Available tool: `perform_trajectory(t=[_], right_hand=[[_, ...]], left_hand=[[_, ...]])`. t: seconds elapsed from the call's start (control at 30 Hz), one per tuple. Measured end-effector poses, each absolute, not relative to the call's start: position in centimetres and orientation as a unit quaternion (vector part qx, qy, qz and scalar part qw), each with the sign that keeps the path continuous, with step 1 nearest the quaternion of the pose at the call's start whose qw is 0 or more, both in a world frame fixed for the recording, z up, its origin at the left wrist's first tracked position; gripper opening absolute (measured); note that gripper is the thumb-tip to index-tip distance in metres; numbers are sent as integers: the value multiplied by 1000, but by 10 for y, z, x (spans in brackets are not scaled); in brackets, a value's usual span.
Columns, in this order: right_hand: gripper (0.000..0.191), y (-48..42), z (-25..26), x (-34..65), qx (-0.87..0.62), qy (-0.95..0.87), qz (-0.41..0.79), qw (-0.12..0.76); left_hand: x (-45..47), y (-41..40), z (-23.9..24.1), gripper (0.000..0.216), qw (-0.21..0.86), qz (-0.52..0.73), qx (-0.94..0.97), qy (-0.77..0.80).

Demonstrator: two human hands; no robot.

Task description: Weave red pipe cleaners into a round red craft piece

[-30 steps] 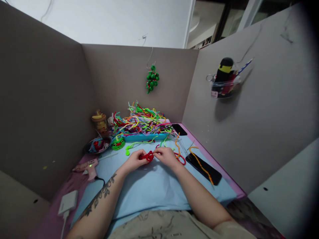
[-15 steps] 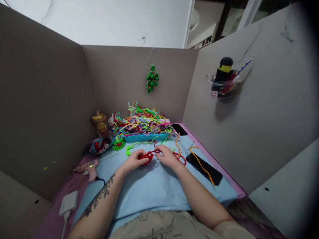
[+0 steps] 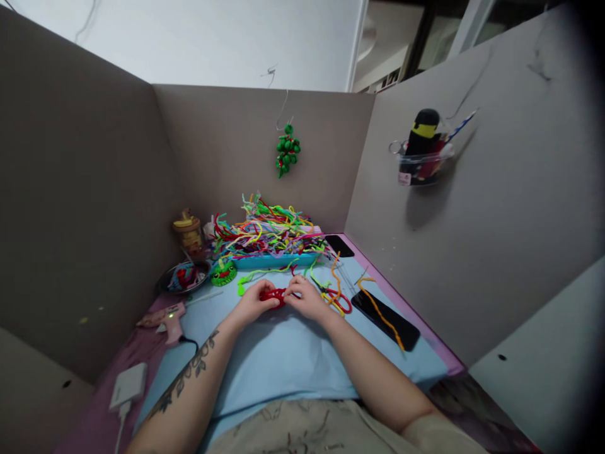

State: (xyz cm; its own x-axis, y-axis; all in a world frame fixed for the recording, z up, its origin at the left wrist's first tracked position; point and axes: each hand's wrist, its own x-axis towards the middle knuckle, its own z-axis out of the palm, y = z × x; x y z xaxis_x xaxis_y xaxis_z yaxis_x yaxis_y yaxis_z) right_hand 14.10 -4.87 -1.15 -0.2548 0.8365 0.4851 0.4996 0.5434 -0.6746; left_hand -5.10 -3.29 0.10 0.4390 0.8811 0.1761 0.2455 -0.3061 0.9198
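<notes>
A small red piece of twisted pipe cleaner (image 3: 273, 295) is held between my two hands, just above the blue cloth. My left hand (image 3: 253, 304) pinches its left side, the thumb along the lower edge. The fingers of my right hand (image 3: 308, 299) close on its right end and cover part of it. Right of that hand lie scissors (image 3: 347, 306) with red and yellow handles, an orange pipe cleaner across them. Beyond my hands is a green pipe cleaner (image 3: 265, 272) with a bright green blob at its end.
A blue tray (image 3: 255, 261) heaped with colourful pipe cleaners stands at the back. To the left are a green figure (image 3: 223, 273), a dark bowl (image 3: 167, 284), a pink glue gun (image 3: 174, 323) and a white adapter (image 3: 128, 386). A phone (image 3: 387, 321) lies right. Panels enclose three sides.
My right hand has moved slightly left, closer to my left hand, and now grips the red piece directly. The strand that stretched between my hands no longer shows. More of the scissors' handles is visible.
</notes>
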Motion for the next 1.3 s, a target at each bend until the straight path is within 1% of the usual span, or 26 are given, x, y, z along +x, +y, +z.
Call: perform_trajectory(t=[0.2,0.3,0.5,0.6,0.67,0.77,0.9,0.97,1.03,1.13,1.27,1.3], right_hand=[[6,-45,-16,134,-458,-706,262,472],[6,-44,-18,130,-468,-692,267,481],[11,-42,-29,121,-498,-652,261,509],[15,-41,-31,118,-489,-638,291,519],[17,-42,-29,118,-475,-644,317,509],[20,-45,-26,117,-476,-650,318,499],[14,-43,-28,117,-464,-638,309,531],[17,-39,-32,119,-453,-629,337,534],[18,-35,-34,125,-445,-629,362,524],[19,-32,-33,138,-455,-644,365,494],[37,-35,-26,154,-463,-704,327,427],[35,-36,-24,156,-469,-715,312,413]], left_hand=[[-45,-38,3,34,447,380,709,392],[-44,-38,0,35,459,382,705,383],[-43,-36,-5,32,444,387,717,373],[-41,-37,-5,29,424,391,727,372],[-40,-38,-5,26,399,402,730,383],[-40,-37,-7,24,354,410,737,405],[-42,-33,-9,21,324,401,743,426],[-43,-32,-9,21,322,390,744,436],[-43,-32,-9,22,328,379,742,445],[-43,-34,-6,23,344,375,735,448],[-43,-37,-2,24,359,377,726,449],[-43,-37,-2,24,360,375,725,451]])
